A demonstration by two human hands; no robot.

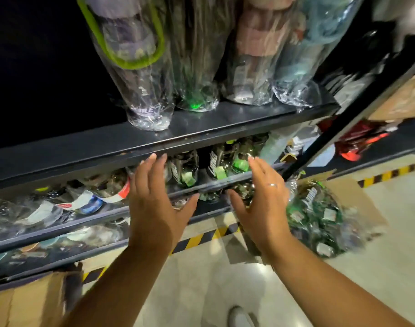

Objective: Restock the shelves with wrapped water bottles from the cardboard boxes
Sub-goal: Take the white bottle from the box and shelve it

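We note our left hand [154, 199] and right hand [260, 197] spread, holding nothing, before the dark metal shelf [225, 128]. Plastic-wrapped green-labelled water bottles [315, 215] lie in the brown cardboard box [357, 192]; wrap likely slippery, grip mid-body.

No text can be read for certain. White block lettering runs down the dark wrapped bottles [213, 161] and the boxed bottles [312, 213] in the cardboard box [357, 195], but blur leaves it illegible. The green tags [240, 165] on them show no legible print either.
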